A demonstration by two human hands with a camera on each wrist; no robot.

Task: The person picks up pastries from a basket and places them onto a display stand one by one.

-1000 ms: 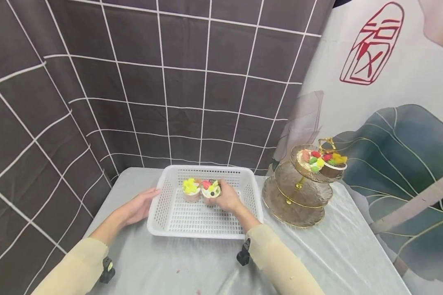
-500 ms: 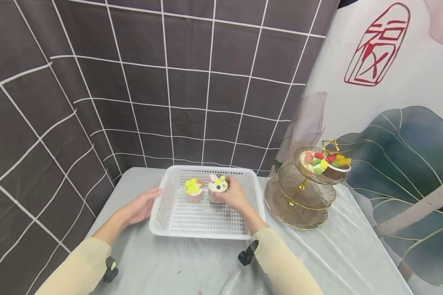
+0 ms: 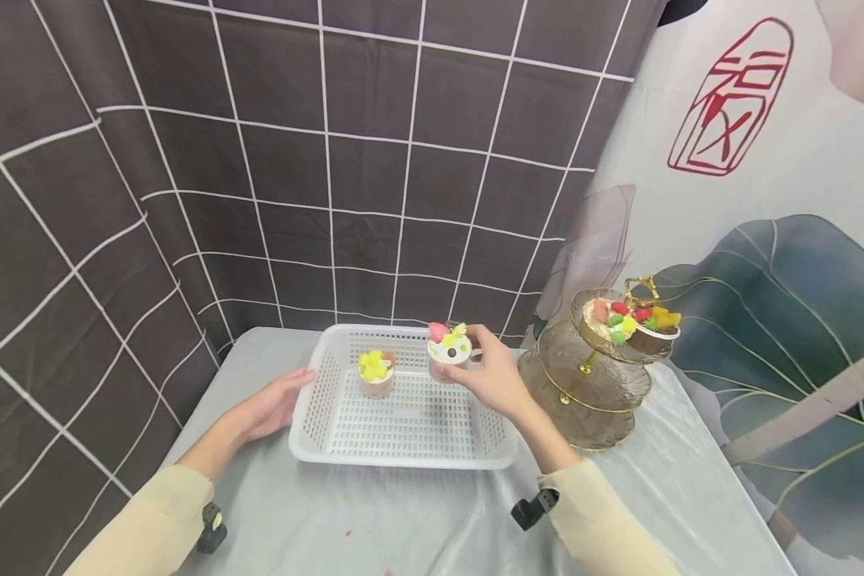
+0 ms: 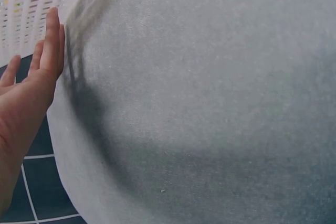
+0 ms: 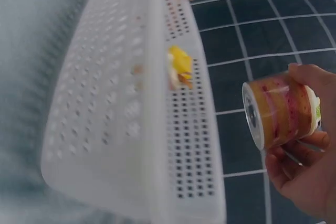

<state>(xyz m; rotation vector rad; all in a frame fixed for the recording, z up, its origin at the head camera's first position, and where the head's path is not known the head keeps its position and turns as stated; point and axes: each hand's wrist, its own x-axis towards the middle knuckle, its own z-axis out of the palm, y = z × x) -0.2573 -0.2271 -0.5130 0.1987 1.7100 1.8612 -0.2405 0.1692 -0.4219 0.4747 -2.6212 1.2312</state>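
My right hand [image 3: 493,376] grips a small clear cup of layered cake [image 5: 278,109], topped with white cream, a pink piece and yellow-green bits. In the head view it is over the right half of a white perforated basket [image 3: 403,462]; the right wrist view shows it raised clear of the basket. A second dessert cup [image 3: 377,374] with yellow fruit on top stands inside the basket, left of middle. With fingers extended, my left hand [image 3: 272,404] touches the basket's left side. The left wrist view shows those fingers [image 4: 51,40] straight against the wall.
A three-tier glass stand [image 3: 586,400] with gold rims is to the right of the basket. On its top tier sit two fruit-topped desserts [image 3: 614,320]. A grey cloth covers the table [image 3: 374,520]; a dark gridded curtain [image 3: 374,160] hangs behind.
My right hand has lifted the cake cup from beside the yellow-topped cup, up and to the right. My left hand stays at the basket's left side.
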